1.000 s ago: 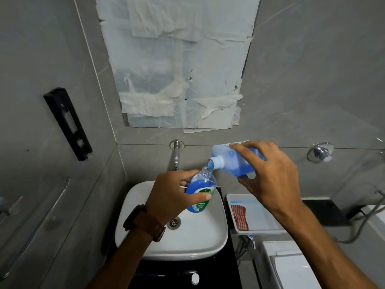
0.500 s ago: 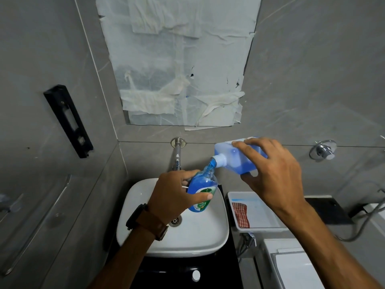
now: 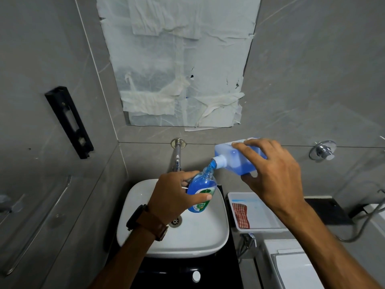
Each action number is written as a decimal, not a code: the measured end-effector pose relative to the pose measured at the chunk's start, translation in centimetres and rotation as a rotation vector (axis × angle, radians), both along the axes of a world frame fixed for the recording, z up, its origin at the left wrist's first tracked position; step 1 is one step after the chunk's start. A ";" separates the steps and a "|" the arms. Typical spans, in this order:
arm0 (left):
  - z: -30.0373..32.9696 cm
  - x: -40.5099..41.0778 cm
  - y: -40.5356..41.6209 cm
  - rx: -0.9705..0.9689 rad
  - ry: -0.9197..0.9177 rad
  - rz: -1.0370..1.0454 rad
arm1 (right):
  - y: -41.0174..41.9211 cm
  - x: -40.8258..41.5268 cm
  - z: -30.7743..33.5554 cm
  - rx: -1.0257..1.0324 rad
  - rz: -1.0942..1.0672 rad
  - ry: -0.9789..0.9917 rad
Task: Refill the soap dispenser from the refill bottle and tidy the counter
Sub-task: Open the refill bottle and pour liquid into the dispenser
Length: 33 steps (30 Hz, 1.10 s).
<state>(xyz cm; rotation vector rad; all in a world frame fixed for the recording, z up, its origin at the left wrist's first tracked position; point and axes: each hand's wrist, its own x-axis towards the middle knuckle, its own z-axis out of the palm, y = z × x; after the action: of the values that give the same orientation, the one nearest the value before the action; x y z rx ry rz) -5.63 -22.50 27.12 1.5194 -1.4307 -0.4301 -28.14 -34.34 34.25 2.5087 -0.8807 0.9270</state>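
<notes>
The left hand (image 3: pixel 175 197) is gripping the soap dispenser (image 3: pixel 201 191) over the white sink (image 3: pixel 173 236), fingers curled round its back and the thumb lying across the green label on its front. The dispenser is a rounded clear bottle, blue with liquid almost up to its shoulder, and it is leaning slightly to the right with its open neck pointing up at the refill bottle (image 3: pixel 235 158). A brown-strapped watch (image 3: pixel 149 223) is sitting on the left wrist.

The right hand (image 3: pixel 275 174) is holding the refill bottle from above, fingers draped over its upper side and the thumb tucked beneath. The bottle is a boxy translucent container lying nearly on its side, its white spout tipped down to the left. Blue soap is pooling along its lower side and running out of the spout in a short stream into the dispenser's neck just below.

A chrome tap (image 3: pixel 177 157) is sticking out of the grey tiled wall behind the dispenser. To the right of the sink, a white tray (image 3: pixel 260 213) is resting with a red checked cloth (image 3: pixel 240 215) lying along its left side.
</notes>
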 end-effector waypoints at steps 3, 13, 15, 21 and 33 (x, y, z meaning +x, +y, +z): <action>0.3 0.0 0.1 -0.021 -0.016 0.004 | 0.0 -0.1 0.0 0.006 -0.001 0.005; 0.5 -0.2 0.3 -0.009 -0.005 -0.011 | 0.0 -0.1 0.2 0.004 -0.006 0.009; 0.4 -0.2 0.4 0.000 0.002 -0.017 | 0.0 -0.2 0.3 0.001 -0.007 0.008; 0.3 -0.2 0.6 0.003 0.026 -0.008 | 0.1 -0.1 0.4 -0.010 -0.006 0.001; 0.6 -0.3 0.9 -0.024 0.054 -0.039 | 0.2 -0.4 0.4 -0.010 -0.004 0.000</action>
<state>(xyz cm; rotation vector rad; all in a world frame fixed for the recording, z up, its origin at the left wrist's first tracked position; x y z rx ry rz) -5.94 -21.56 27.68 1.4521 -1.4208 -0.4732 -28.54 -34.15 34.64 2.4974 -0.8785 0.9284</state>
